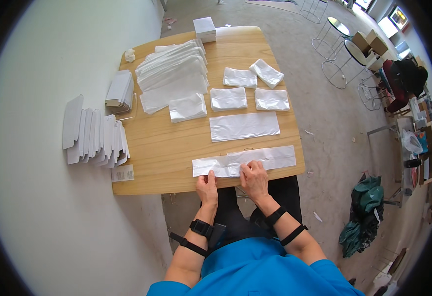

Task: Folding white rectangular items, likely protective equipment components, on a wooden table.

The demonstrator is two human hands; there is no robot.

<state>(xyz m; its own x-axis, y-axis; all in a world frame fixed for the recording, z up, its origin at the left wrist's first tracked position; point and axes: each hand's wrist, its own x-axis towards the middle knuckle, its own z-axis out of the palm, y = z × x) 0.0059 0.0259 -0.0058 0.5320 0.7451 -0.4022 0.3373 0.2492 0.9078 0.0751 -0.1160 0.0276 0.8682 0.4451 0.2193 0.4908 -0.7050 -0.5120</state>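
Along the near edge of the wooden table lies a long, thin white sheet (280, 157), creased and folded into a strip; whether it is paper or film I cannot tell. My left hand (207, 189) grips its near edge toward the left end, thumb on top. Curled fingers of my right hand (254, 178) pinch the strip around its middle. Just beyond it a flat white folded piece (244, 127) lies by itself. Farther back are several small folded white packets (229, 99), and to their left a large fanned stack of white sheets (171, 69).
White folded cartons (97, 133) stand in a row at the table's left edge, beside a stack of white card (119, 90). A white box (204, 28) sits at the far edge. Stools (338, 27) and a dark green bag (366, 197) are on the floor at right.
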